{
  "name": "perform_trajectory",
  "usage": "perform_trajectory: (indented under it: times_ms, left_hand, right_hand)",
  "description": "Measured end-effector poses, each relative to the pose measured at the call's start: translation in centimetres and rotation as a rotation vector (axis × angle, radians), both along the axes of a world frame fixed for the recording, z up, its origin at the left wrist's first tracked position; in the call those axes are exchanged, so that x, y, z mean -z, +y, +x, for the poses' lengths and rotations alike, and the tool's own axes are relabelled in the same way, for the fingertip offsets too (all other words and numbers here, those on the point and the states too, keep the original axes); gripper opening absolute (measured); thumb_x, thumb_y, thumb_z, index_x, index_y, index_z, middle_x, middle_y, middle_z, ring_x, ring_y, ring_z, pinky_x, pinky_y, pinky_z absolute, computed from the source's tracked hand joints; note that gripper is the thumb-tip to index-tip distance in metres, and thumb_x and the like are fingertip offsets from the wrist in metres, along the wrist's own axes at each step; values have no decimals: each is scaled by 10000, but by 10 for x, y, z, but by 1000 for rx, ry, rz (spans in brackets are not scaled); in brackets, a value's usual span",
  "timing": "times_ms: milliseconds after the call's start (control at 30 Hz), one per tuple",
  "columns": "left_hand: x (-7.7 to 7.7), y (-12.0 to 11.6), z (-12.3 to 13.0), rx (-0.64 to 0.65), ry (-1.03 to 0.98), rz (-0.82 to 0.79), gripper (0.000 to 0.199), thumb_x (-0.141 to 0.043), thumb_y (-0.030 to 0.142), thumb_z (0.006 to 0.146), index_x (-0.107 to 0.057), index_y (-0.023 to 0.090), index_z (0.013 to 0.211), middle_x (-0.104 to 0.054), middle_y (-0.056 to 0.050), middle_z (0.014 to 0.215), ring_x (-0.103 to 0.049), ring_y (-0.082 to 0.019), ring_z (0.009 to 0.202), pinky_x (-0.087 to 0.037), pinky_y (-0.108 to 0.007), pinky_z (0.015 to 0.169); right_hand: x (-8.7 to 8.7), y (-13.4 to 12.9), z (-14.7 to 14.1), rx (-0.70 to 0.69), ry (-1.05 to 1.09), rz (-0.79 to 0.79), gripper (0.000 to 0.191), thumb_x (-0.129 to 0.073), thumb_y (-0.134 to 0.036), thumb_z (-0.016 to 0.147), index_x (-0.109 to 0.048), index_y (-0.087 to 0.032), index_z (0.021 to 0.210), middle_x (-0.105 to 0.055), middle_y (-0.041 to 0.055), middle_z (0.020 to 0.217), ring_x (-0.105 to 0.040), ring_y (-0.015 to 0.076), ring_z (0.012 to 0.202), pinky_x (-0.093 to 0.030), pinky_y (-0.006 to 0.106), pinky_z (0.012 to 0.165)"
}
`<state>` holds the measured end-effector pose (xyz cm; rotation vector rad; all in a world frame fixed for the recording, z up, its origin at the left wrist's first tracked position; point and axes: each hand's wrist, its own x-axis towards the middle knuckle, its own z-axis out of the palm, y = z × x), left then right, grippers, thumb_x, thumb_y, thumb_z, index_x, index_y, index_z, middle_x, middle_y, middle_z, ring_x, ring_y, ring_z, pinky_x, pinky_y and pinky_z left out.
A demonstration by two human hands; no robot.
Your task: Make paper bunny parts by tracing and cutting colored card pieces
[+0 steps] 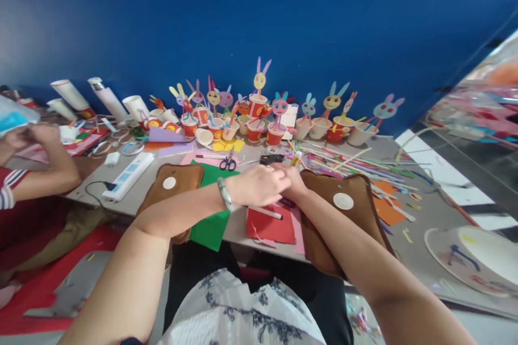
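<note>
Over the middle of the table, my left hand (259, 186) and my right hand (294, 182) meet, fingers curled together. Whatever is between them is hidden or too small to name. Beneath them lie red paper (269, 229) and a marker (267, 212) on top of it. Dark scissor-like handles (287, 202) show partly by my right wrist. Just beyond the hands sit a black tool (272, 159), perhaps a glue gun, and a small yellow-and-white bottle (297, 158). Scissors (228, 161) rest on green paper (210, 226) to the left.
Paper cups topped with rabbit faces (275, 132) line the blue wall. Brown cushions (343, 210) flank the work area. Coloured sticks (343, 159) and orange paper (388, 202) lie right, a plate (449, 259) farther out. A power strip (129, 177) and another person's arm (52, 167) are left.
</note>
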<state>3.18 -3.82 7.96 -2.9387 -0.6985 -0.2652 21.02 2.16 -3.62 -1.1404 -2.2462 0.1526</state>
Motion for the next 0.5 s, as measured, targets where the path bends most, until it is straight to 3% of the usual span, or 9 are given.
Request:
perform_trajectory:
  times_ms: [133,233,400,500]
  left_hand:
    - [27,35,-43,-359,167,-208,167,-638,272,847,-669,154,962,-702,-132,1032,-689,-293,990,-533,-381,853]
    - [44,54,-83,-632,31,-261,196,-643,249,835,-688,180,1013,-707,-105,1072,-672,-266,1038,-514,-343,906]
    - [49,84,-143,-928,-77,-197,315,-582,206,854,-666,109,1142,-651,-169,1197,-618,-281,1137,-480,-347,985]
    - [49,104,-166,-1058,-141,-177,400,-558,213,869,-633,85,1241,-603,-185,1270,-595,-274,1162,-456,-343,1031]
  right_hand:
    - [-1,0,-1,-9,11,66,217,-509,-212,873,-701,-176,969,-733,74,829,-641,178,679,-448,273,652]
    - [1,1,-2,-10,0,95,226,-502,-226,869,-703,-178,961,-747,74,849,-637,173,638,-454,276,631]
    - [2,3,-2,31,8,117,227,-511,-252,863,-711,-185,946,-751,74,829,-641,181,619,-454,285,606]
    - [1,3,-1,62,3,122,231,-516,-261,850,-720,-193,933,-742,66,783,-636,188,599,-448,290,585]
